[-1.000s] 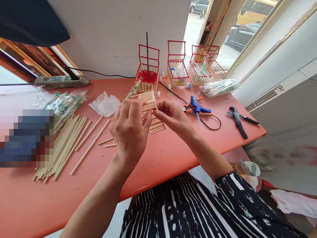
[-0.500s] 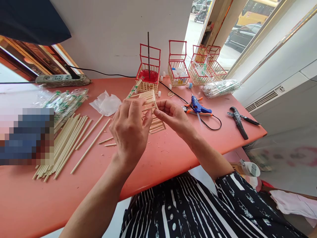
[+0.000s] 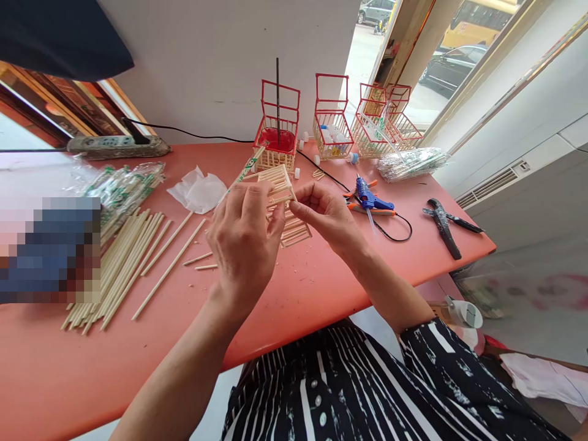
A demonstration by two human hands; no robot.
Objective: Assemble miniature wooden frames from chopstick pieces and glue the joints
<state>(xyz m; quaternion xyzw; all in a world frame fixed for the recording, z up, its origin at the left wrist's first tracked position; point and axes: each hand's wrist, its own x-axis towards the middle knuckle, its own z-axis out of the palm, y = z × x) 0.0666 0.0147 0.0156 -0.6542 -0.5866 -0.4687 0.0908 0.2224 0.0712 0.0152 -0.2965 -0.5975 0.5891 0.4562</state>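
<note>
Between my two hands is a small slatted frame (image 3: 278, 181) of pale wooden sticks, held above the table. My left hand (image 3: 243, 229) is closed on its near left side, thumb and fingers pinching it; the exact grip is partly hidden. My right hand (image 3: 324, 214) pinches the frame's right corner between thumb and curled fingers. Below the upper slats, another slatted side (image 3: 297, 229) of the frame shows. A panda-printed chopstick wrapper (image 3: 252, 163) slants up behind my left fingers; whether they touch it I cannot tell.
Loose chopsticks (image 3: 122, 269) and wrapped packs (image 3: 131, 187) lie left on the orange table (image 3: 285, 306). Red-trimmed miniature stick carts (image 3: 331, 131) stand along the back, one holding a red tub (image 3: 278, 139). A blue glue gun (image 3: 372, 197) with its cord and black pliers (image 3: 443, 226) lie right.
The slatted frame has tilted in my hands, so more of its upper slats shows. Both hands keep their pinch with only a slight shift.
</note>
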